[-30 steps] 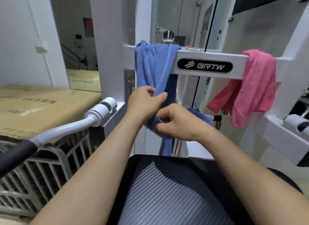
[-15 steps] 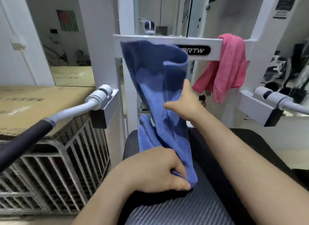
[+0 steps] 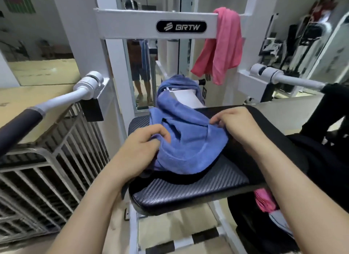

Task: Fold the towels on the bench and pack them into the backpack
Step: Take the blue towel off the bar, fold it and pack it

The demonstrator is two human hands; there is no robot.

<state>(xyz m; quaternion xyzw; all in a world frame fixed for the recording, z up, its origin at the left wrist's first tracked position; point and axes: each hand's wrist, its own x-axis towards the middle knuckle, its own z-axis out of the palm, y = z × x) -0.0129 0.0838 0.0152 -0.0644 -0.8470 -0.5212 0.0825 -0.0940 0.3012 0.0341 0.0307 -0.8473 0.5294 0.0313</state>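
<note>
Left hand (image 3: 145,141), right hand (image 3: 238,123) grip blue towel (image 3: 190,140) on bench (image 3: 188,192).

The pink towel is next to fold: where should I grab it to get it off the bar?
Probably pinch the pink towel just below the crossbar, reaching from the front: it drapes over the bar's right end with its folds hanging on this side.

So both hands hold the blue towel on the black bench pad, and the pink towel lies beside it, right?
No: the head view shows the pink towel hanging over the white crossbar, not on the bench pad. Left hand and right hand do hold the blue towel there.
</note>
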